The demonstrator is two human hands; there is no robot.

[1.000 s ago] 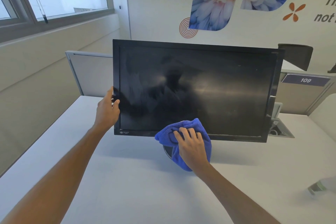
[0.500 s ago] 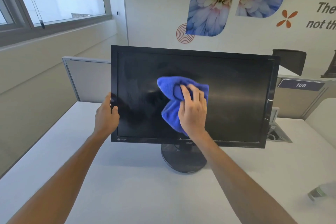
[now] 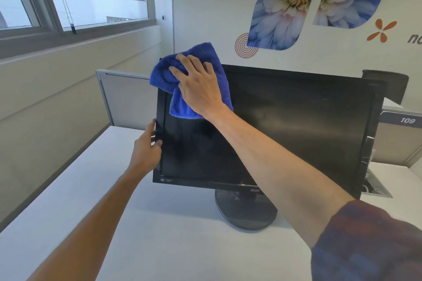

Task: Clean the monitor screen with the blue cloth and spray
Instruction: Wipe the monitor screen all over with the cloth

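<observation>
Monitor [image 3: 296,125] — blue cloth [image 3: 182,107] under flat right hand [image 3: 201,89] moved mid-screen to top-left corner; left hand [image 3: 146,150] grips edge — wiping ongoing.

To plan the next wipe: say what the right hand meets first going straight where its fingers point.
The right hand, on the cloth, points up-left at the monitor's top corner. Past that edge the way looks free up to the wall, though depth is unclear.

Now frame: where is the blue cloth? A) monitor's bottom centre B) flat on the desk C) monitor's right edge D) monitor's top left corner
D: the right hand presses the blue microfibre cloth over the top left corner of the black flat-panel monitor, whose left edge the left hand grips.
</observation>
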